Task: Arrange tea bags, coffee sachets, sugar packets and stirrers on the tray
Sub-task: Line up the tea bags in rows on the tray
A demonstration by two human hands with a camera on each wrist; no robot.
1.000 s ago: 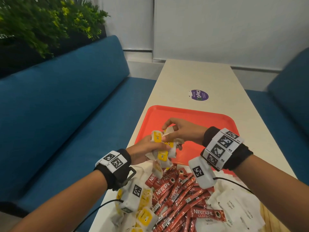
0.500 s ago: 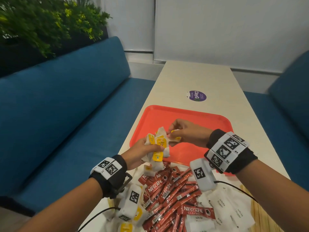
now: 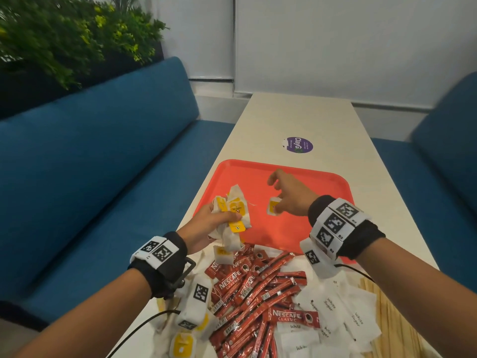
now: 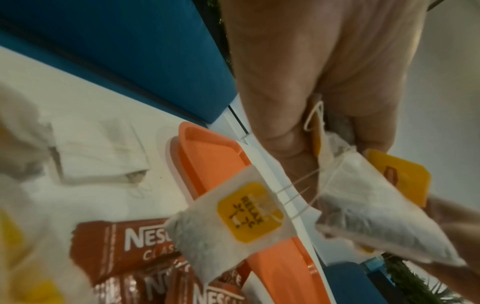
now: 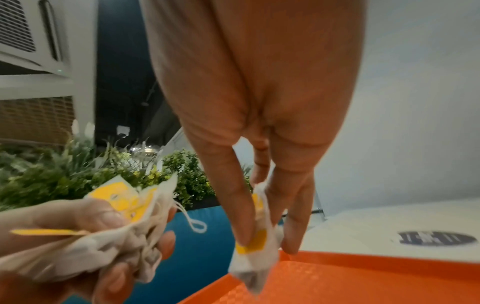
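My left hand (image 3: 209, 223) grips tea-bag bunch (image 3: 233, 213) | right hand (image 3: 291, 195) pinches single tea bag (image 5: 253, 242) over tray (image 3: 322, 182) | left wrist only: one bag dangling by strings (image 4: 228, 224)

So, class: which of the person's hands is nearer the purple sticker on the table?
Right. The right hand reaches over the tray's middle, just short of the purple sticker; the left hand sits at its near-left corner.

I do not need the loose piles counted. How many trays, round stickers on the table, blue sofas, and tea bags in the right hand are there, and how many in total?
Tray: 1
Round sticker: 1
Blue sofas: 2
Tea bag pinched by the right hand: 1
Total: 5
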